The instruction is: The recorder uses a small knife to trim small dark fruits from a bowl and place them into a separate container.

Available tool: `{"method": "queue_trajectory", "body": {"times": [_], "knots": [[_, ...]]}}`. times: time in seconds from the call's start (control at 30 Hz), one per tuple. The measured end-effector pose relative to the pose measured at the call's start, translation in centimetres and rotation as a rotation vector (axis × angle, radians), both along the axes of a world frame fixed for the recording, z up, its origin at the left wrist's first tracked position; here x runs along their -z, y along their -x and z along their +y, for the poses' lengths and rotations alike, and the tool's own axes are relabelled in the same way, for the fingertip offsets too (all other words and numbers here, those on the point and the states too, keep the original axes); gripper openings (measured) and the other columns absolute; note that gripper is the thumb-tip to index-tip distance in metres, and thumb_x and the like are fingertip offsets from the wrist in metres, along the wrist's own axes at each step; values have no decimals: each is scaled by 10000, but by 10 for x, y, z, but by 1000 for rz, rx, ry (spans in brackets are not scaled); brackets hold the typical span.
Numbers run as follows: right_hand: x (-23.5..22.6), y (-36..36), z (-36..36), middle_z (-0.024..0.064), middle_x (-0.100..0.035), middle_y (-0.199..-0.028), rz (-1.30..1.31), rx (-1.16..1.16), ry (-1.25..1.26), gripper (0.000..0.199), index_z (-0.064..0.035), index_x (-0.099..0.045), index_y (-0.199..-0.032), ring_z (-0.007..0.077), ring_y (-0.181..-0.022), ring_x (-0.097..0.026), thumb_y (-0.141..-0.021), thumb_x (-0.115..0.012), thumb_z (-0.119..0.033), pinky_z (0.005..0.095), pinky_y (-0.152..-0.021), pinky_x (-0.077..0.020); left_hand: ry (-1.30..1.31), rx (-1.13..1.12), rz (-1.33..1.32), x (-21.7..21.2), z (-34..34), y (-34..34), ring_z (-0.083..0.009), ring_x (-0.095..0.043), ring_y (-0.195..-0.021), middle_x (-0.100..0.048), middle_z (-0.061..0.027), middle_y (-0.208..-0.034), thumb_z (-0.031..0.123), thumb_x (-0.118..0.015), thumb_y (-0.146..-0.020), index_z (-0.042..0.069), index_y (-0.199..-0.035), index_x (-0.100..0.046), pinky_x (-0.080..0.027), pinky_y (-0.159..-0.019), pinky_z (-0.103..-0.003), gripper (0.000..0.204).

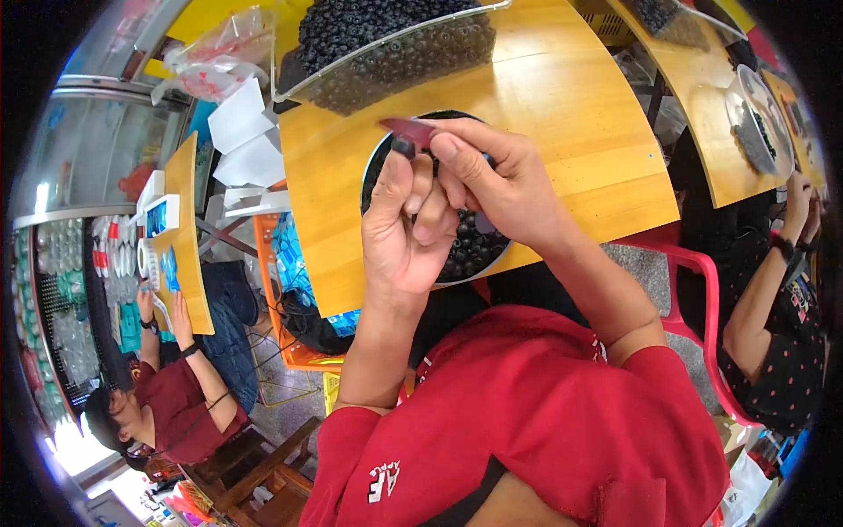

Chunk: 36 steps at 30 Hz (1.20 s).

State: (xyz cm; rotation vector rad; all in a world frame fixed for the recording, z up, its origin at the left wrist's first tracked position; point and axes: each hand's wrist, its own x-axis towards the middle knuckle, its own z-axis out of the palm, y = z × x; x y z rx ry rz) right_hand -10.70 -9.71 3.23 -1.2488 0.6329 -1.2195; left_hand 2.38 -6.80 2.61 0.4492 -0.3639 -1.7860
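Note:
My left hand is closed, pinching a small black round piece between thumb and finger; its other fingers curl toward the palm. In my right hand is a small blade, thin, pointed and reddish, its tip toward the left above the piece. The blade's handle is hidden by the fingers. Both hands are close together over a round bowl on the wooden table. Similar black pieces lie in the bowl, partly covered by my hands and wrists.
A clear bin heaped with black pieces stands at the table's far side. An orange crate sits below its left edge. A person works at another table on the left, another at the right near a clear bowl. A red chair stands right.

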Motion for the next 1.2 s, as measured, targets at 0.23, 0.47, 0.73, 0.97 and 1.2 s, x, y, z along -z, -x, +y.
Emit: {"method": "queue_trajectory", "body": {"times": [0.23,0.47,0.73,0.97,1.2], "knots": [[-4,3,2,-61,-432,-573,-125,-139,-104,300,-8,-572,-1193,8,-501,-356,-970,-470,-181,181,-435,-278,-15,60,190,2,1,1,-61,-336,-425,-362,38,-605,300,-469,-963,90,-970,-539,-282,-378,-186,222],[9,-3,0,-61,-436,-601,7,46,45,310,-10,-558,-1217,1,-523,-367,-974,-460,-176,171,-450,-283,-39,102,227,3,0,4,-59,-336,-422,-372,33,-605,313,-464,-966,83,-928,-520,-279,-370,-187,239],[11,0,-4,-68,-411,-582,-36,-96,25,307,-16,-531,-1224,2,-483,-339,-977,-452,-179,175,-427,-268,105,-24,-112,3,-1,-5,-45,-332,-452,-355,46,-606,253,-554,-922,65,-982,-564,-256,-396,-173,198],[-2,8,8,-77,-377,-539,-94,-289,-156,321,-24,-516,-1231,4,-439,-301,-988,-421,-211,181,-396,-219,237,-55,-224,9,6,-20,-50,-338,-484,-368,39,-610,212,-581,-907,52,-1137,-586,-246,-416,-171,280],[-20,17,30,-66,-372,-536,-54,-363,-105,351,-32,-502,-1257,6,-435,-298,-987,-419,-242,178,-403,-227,350,-68,-364,1,21,-31,-51,-368,-494,-472,22,-621,116,-613,-878,40,-1064,-632,-266,-429,-186,202]]}}
